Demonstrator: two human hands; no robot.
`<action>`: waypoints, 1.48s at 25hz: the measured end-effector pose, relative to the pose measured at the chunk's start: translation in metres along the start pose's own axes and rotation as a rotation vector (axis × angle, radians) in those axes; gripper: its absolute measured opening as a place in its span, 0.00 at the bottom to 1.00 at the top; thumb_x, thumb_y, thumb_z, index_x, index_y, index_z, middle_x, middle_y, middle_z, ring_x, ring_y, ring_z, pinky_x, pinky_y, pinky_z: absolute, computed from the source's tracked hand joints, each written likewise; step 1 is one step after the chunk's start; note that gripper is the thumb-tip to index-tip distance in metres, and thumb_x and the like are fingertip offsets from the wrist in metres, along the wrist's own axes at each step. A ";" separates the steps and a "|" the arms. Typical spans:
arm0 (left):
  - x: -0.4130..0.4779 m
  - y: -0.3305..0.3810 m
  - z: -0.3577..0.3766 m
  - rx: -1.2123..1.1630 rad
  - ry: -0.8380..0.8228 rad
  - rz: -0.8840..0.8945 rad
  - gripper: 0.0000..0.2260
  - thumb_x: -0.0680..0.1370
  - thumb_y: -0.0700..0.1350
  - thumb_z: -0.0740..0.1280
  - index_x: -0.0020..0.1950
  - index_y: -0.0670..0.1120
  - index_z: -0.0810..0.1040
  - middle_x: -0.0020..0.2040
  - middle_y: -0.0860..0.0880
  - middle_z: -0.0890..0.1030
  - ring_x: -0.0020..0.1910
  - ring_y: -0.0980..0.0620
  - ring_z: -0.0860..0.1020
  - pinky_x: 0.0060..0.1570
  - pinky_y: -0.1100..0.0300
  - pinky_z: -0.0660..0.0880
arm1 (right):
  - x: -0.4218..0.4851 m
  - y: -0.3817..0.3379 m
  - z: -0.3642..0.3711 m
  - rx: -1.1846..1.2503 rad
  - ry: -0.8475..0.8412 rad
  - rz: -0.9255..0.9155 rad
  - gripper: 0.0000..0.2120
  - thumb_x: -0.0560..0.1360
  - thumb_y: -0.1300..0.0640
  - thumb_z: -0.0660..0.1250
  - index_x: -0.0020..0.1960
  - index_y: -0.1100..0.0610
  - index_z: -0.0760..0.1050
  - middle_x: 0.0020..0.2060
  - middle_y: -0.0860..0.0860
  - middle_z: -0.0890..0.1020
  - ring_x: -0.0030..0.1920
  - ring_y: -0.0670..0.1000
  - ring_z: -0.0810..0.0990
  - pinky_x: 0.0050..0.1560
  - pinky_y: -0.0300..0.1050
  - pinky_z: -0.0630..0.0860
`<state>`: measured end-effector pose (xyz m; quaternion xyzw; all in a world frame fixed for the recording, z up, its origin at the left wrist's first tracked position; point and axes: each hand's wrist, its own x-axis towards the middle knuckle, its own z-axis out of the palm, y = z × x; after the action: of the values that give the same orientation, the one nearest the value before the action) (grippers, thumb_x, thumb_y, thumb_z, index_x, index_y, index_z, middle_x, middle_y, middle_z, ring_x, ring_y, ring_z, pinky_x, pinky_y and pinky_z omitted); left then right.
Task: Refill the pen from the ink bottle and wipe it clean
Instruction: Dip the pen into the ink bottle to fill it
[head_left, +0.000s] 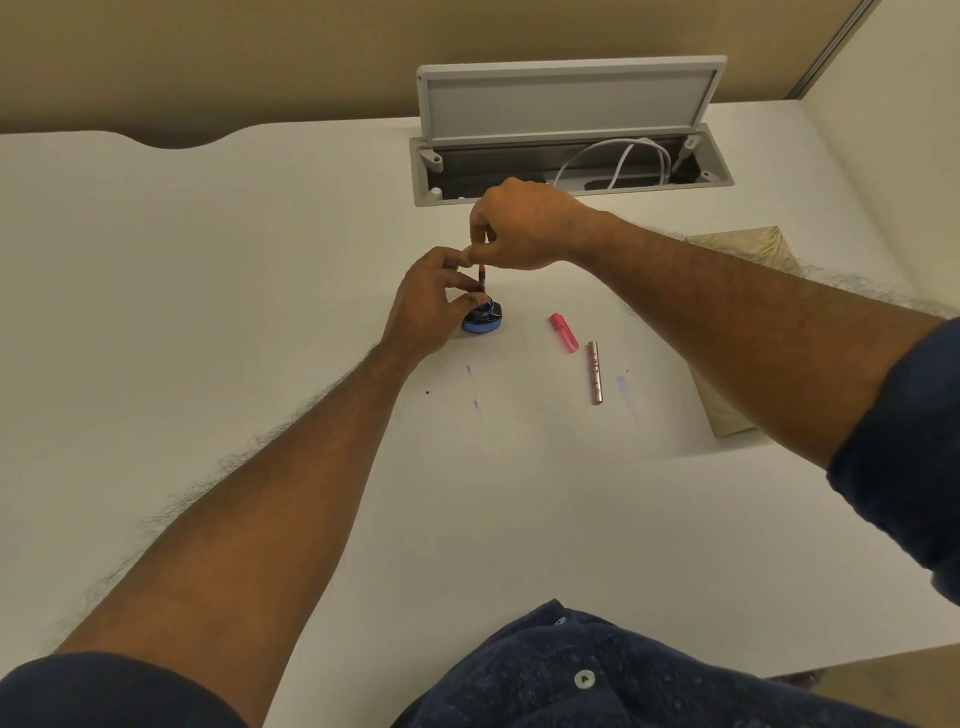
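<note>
A small blue ink bottle (484, 318) stands open on the white desk (208, 260). My left hand (434, 306) curls around the bottle's left side, fingers at its mouth. My right hand (519, 226) pinches the top of the pen's inner section (481, 276), a thin red and dark piece held upright, its lower end dipping into the bottle's mouth. A pink pen cap (564, 333) and a pink metallic pen barrel (595, 372) lie to the right of the bottle.
Several blue ink smears (626, 392) mark the desk in front of the bottle. An open cable hatch (571, 161) with white cables lies behind my hands. A beige cloth or pad (727, 410) lies under my right forearm.
</note>
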<state>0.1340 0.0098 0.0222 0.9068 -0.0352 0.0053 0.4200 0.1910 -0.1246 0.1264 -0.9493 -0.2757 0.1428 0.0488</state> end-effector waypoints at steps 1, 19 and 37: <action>0.000 0.000 0.000 0.002 -0.003 0.009 0.08 0.73 0.42 0.73 0.51 0.41 0.84 0.59 0.46 0.77 0.59 0.49 0.74 0.61 0.53 0.73 | -0.001 0.001 -0.002 0.024 -0.004 -0.024 0.13 0.78 0.51 0.64 0.56 0.59 0.79 0.49 0.54 0.82 0.45 0.50 0.77 0.49 0.43 0.73; -0.001 0.000 -0.001 0.011 -0.015 0.058 0.08 0.74 0.41 0.71 0.50 0.40 0.84 0.60 0.46 0.78 0.60 0.49 0.75 0.60 0.58 0.71 | 0.001 0.008 0.004 -0.018 0.045 0.020 0.14 0.79 0.49 0.63 0.54 0.60 0.78 0.43 0.53 0.80 0.42 0.50 0.76 0.44 0.43 0.69; -0.001 0.002 0.001 0.036 -0.028 0.009 0.08 0.75 0.43 0.71 0.51 0.40 0.84 0.62 0.46 0.77 0.61 0.49 0.74 0.62 0.55 0.71 | -0.006 0.008 0.003 0.101 0.004 -0.004 0.09 0.79 0.58 0.63 0.57 0.59 0.76 0.52 0.54 0.80 0.47 0.49 0.74 0.49 0.43 0.70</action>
<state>0.1330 0.0079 0.0237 0.9141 -0.0452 -0.0046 0.4029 0.1890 -0.1350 0.1235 -0.9455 -0.2697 0.1545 0.0973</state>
